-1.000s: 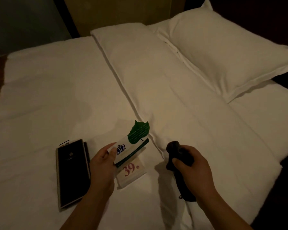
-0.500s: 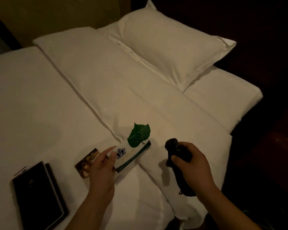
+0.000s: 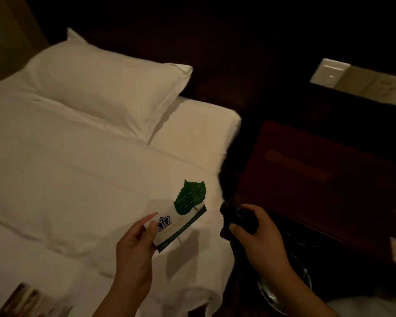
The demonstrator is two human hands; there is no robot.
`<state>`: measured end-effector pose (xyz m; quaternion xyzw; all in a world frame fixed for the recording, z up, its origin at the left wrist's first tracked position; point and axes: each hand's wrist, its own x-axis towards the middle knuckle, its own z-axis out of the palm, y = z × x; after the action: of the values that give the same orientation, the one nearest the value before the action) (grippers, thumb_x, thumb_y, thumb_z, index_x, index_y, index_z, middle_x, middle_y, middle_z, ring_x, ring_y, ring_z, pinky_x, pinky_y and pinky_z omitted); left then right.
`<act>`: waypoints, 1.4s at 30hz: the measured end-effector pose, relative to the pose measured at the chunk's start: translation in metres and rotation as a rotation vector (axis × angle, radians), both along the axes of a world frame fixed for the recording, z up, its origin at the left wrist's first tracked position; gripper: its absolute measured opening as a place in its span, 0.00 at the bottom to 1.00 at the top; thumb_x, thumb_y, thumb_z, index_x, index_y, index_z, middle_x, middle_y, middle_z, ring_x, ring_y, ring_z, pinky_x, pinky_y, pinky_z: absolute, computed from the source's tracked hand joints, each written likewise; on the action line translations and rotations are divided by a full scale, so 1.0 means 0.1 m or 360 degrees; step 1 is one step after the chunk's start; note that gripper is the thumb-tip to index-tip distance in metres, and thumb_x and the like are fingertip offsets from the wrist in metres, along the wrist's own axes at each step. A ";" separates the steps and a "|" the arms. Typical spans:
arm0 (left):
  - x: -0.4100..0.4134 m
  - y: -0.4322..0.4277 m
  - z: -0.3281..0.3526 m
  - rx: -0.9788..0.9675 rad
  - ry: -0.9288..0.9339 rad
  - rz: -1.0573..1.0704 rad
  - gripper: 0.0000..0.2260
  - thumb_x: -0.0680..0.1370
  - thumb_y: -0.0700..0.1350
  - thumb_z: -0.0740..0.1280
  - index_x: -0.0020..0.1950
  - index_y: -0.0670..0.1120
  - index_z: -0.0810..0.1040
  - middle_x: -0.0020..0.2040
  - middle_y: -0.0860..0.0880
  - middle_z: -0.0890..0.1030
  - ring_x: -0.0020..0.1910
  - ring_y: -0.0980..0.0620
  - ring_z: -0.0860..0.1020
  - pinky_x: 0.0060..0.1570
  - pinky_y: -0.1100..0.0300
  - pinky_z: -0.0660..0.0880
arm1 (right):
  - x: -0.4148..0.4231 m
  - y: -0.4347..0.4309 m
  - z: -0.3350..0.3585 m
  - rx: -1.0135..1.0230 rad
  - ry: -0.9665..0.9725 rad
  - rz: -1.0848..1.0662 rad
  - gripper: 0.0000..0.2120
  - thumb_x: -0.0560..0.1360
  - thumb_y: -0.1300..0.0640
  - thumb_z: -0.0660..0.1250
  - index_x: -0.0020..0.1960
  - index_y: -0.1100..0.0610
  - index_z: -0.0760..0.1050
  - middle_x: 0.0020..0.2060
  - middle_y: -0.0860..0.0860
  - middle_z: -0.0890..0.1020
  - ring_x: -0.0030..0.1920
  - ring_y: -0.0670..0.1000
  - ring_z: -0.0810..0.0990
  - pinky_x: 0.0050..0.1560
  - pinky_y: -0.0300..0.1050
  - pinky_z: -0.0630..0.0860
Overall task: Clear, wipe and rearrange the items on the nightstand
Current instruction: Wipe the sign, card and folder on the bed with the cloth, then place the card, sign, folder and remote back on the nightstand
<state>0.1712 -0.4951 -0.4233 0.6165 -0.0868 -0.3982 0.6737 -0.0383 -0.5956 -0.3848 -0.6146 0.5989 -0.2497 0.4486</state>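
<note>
The nightstand on the right is dim and cut off by the frame; a booklet at near left is cropped and blurred. The left hand pinches a leaf-printed card over the bed edge. The right hand grips a dark cloth beside the nightstand.

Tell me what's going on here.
A person is working at the bedside. The left hand pinches a leaf-printed card over the bed. The right hand grips a dark object, too dim to identify, beside the nightstand.
</note>
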 end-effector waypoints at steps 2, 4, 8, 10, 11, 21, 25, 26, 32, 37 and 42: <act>-0.31 -0.30 -0.01 -0.0012 0.0018 -0.0102 0.08 0.77 0.41 0.68 0.55 0.45 0.84 0.50 0.44 0.86 0.51 0.44 0.84 0.48 0.49 0.80 | -0.37 -0.19 0.00 -0.0001 0.0022 -0.0092 0.19 0.73 0.50 0.73 0.59 0.36 0.69 0.47 0.31 0.72 0.45 0.39 0.79 0.43 0.38 0.77; -0.64 -0.61 -0.01 -0.0030 0.0051 -0.0192 0.09 0.77 0.41 0.68 0.55 0.45 0.84 0.50 0.44 0.86 0.51 0.45 0.85 0.48 0.50 0.82 | -0.76 -0.39 0.00 0.0018 0.0042 -0.0181 0.18 0.74 0.49 0.72 0.59 0.36 0.69 0.48 0.31 0.72 0.48 0.43 0.79 0.49 0.47 0.80; -1.32 -1.30 -0.02 -0.0050 0.0081 -0.0383 0.08 0.78 0.39 0.67 0.53 0.46 0.85 0.50 0.44 0.86 0.49 0.47 0.85 0.44 0.56 0.83 | -1.58 -0.81 -0.01 0.0036 0.0028 -0.0349 0.17 0.75 0.50 0.71 0.58 0.37 0.69 0.51 0.33 0.74 0.48 0.43 0.79 0.48 0.49 0.81; -1.64 -1.66 -0.03 -0.0023 0.0083 -0.0448 0.08 0.78 0.40 0.67 0.53 0.46 0.85 0.49 0.44 0.87 0.49 0.47 0.85 0.43 0.57 0.82 | -1.99 -1.02 -0.03 0.0060 0.0022 -0.0430 0.15 0.75 0.50 0.71 0.57 0.38 0.69 0.51 0.35 0.75 0.46 0.45 0.81 0.45 0.49 0.81; -1.79 -1.83 -0.04 -0.0002 0.0092 -0.0469 0.08 0.78 0.40 0.67 0.53 0.46 0.84 0.49 0.44 0.87 0.49 0.46 0.85 0.43 0.56 0.82 | -2.18 -1.12 -0.05 0.0080 0.0032 -0.0464 0.14 0.76 0.51 0.70 0.57 0.39 0.70 0.51 0.36 0.76 0.45 0.45 0.81 0.43 0.49 0.81; -2.62 -3.21 -0.19 0.0079 0.0089 -0.0641 0.07 0.80 0.38 0.65 0.55 0.45 0.80 0.52 0.41 0.84 0.51 0.42 0.82 0.43 0.52 0.80 | -3.50 -1.78 -0.30 0.0122 0.0215 -0.0802 0.13 0.72 0.57 0.71 0.50 0.45 0.71 0.42 0.47 0.80 0.39 0.50 0.81 0.39 0.52 0.78; -2.69 -3.58 -0.29 0.0063 0.0010 -0.0775 0.07 0.79 0.39 0.66 0.51 0.48 0.82 0.48 0.46 0.86 0.51 0.44 0.83 0.43 0.54 0.80 | -3.80 -1.91 -0.42 0.0045 0.0305 -0.0905 0.13 0.73 0.57 0.72 0.45 0.44 0.68 0.38 0.47 0.79 0.33 0.48 0.79 0.29 0.44 0.69; -2.70 -3.65 -0.32 0.0076 -0.0011 -0.0809 0.07 0.79 0.40 0.66 0.51 0.49 0.82 0.48 0.47 0.86 0.52 0.44 0.83 0.44 0.54 0.80 | -3.86 -1.92 -0.45 0.0050 0.0333 -0.0932 0.13 0.73 0.57 0.72 0.46 0.45 0.68 0.38 0.48 0.79 0.33 0.48 0.78 0.29 0.43 0.68; -2.73 -4.02 -0.46 0.0074 -0.0159 -0.0902 0.07 0.79 0.40 0.67 0.53 0.49 0.83 0.57 0.41 0.83 0.58 0.41 0.80 0.50 0.50 0.78 | -4.07 -2.06 -0.73 -0.0063 0.0669 -0.1051 0.17 0.73 0.60 0.72 0.59 0.57 0.72 0.55 0.57 0.76 0.47 0.57 0.79 0.41 0.44 0.70; -2.67 -4.16 -0.55 0.0066 -0.0152 -0.0941 0.07 0.80 0.41 0.66 0.55 0.47 0.81 0.55 0.43 0.83 0.55 0.45 0.81 0.42 0.57 0.81 | -3.86 -1.97 -1.15 0.0087 0.1131 -0.0556 0.31 0.77 0.37 0.58 0.76 0.49 0.62 0.76 0.53 0.63 0.75 0.58 0.62 0.71 0.54 0.63; -2.53 -4.39 -0.61 0.0041 -0.0143 -0.0976 0.07 0.80 0.40 0.64 0.50 0.48 0.82 0.52 0.45 0.82 0.57 0.42 0.79 0.47 0.52 0.82 | -3.96 -1.83 -1.43 0.0241 0.1419 -0.0283 0.38 0.65 0.21 0.29 0.70 0.32 0.24 0.75 0.42 0.30 0.77 0.54 0.31 0.76 0.59 0.39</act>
<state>-0.0815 -0.9339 -0.4848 0.5870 -0.2935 -0.5563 0.5097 -0.4346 -0.7791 -0.5280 -0.5738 0.8004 0.0459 0.1677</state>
